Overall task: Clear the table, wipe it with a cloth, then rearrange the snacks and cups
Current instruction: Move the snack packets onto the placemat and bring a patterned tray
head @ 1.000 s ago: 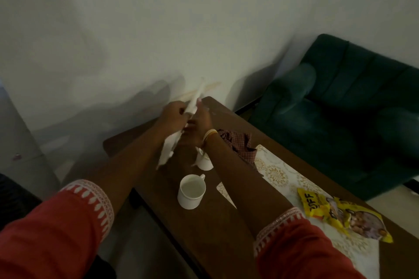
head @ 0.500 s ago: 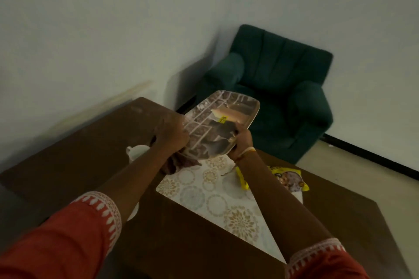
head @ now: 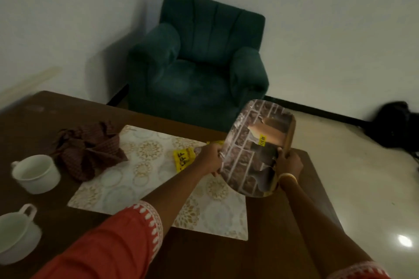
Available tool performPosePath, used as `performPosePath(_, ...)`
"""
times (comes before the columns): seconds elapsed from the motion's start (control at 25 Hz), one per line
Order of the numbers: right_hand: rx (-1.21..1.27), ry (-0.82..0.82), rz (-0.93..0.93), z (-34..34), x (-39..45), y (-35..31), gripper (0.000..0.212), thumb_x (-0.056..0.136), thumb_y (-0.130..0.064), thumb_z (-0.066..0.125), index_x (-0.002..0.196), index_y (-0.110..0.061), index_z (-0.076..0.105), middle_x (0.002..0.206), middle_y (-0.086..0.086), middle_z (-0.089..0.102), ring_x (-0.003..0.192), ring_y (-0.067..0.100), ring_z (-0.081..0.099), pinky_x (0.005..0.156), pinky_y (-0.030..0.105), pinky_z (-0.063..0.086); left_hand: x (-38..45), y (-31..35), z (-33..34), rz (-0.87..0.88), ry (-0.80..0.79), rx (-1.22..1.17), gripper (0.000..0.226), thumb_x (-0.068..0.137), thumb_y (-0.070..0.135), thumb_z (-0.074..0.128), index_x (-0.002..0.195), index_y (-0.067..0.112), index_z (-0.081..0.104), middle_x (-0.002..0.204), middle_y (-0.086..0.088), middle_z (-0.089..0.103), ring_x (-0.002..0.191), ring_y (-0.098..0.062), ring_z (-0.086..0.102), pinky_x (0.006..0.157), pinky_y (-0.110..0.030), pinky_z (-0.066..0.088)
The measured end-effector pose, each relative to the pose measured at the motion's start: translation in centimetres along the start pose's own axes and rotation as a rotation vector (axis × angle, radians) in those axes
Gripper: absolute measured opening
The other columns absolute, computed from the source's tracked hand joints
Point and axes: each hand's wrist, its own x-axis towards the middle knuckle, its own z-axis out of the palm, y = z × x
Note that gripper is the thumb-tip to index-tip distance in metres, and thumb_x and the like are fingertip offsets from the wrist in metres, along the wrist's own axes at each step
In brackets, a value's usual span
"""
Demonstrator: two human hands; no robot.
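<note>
**Tray lifted clear of table, swinging toward right edge**

Comparing with half a second back: tray [head: 254, 149] now hanging over the table's right-hand corner, well to the right of where it was held above the placemat; view also panning right, armchair now central. A full second back: both hands together over the far end of the table, working on something pale and blurred. Reading this as clearing step under way, tray being carried off the table [head: 294, 244]; wiping not yet begun, judging by the things left on it.

Left hand [head: 209, 161] gripping the tray's left rim, fingers curled round the edge. Right hand [head: 290, 164] gripping the right rim near the lower corner, bangle at the wrist. Hands apart, one per side, tray tilted steeply with its face toward the camera.

Remaining on table: patterned placemat [head: 127, 179], crumpled dark red cloth [head: 90, 149] lying across the mat's far-left corner, two white cups [head: 36, 173] at the left edge, nearer one [head: 15, 233] partly cut off, yellow snack packet [head: 183, 159] on the mat, partly hidden behind the left hand.

Writing: black letters on the packet looking like "OFF", remainder hidden. Small yellow sticker on the tray face, possibly a price tag; digits too small to confirm. Tray surface showing a brick-like print with film peeling.
</note>
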Motion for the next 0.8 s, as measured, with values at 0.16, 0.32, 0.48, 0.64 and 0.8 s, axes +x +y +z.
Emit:
performPosePath(0.16,-0.189,0.041,0.037,-2.5,2.8,5.6,0.036,0.095,-0.032,0.05,0.1,0.002,0.062,0.103,0.027,0.065,0.1,0.043,0.06,0.082,0.043,0.047,1.7,1.2,5.5,-0.044,-0.203,0.009,0.043,0.088,-0.001,0.057,0.129,-0.001,0.048,0.11,-0.024,0.064,0.057,-0.022,0.066,0.042,-0.027,0.053)
performPosePath(0.32,-0.234,-0.006,0.09,-2.1,3.7,8.5,0.036,0.094,-0.036,0.049,0.1,-0.003,0.063,0.1,0.024,0.065,0.094,0.042,0.062,0.079,0.042,0.052,3.0,0.3,7.5,-0.011,-0.255,0.049,0.042,0.091,0.005,0.056,0.131,-0.002,0.047,0.108,-0.027,0.065,0.049,-0.017,0.06,0.039,-0.024,0.052)
performPosePath(0.48,-0.302,-0.011,0.123,-2.5,4.4,10.1,0.038,0.095,-0.034,0.048,0.1,0.001,0.061,0.102,0.029,0.064,0.095,0.044,0.062,0.074,0.038,0.048,3.3,-0.2,9.0,0.063,-0.303,0.102,0.044,0.096,0.007,0.047,0.139,0.001,0.041,0.107,-0.029,0.064,0.052,-0.024,0.061,0.045,-0.028,0.054)
performPosePath(0.64,-0.378,-0.032,0.117,-2.4,4.7,10.8,0.041,0.095,-0.04,0.047,0.098,-0.002,0.062,0.096,0.025,0.067,0.09,0.042,0.063,0.074,0.042,0.05,3.3,-0.9,9.7,0.09,-0.295,0.061,0.036,0.096,0.01,0.049,0.132,0.004,0.051,0.11,-0.023,0.065,0.077,-0.039,0.069,0.046,-0.028,0.055)
performPosePath(0.8,-0.499,-0.078,0.097,-1.5,5.9,12.6,0.055,0.078,-0.059,0.035,0.09,-0.014,0.063,0.089,0.016,0.068,0.08,0.037,0.064,0.073,0.045,0.055,3.1,-1.4,8.8,0.156,-0.267,0.118,0.038,0.095,0.014,0.051,0.133,0.01,0.05,0.104,-0.022,0.065,0.064,-0.026,0.063,0.044,-0.025,0.052)
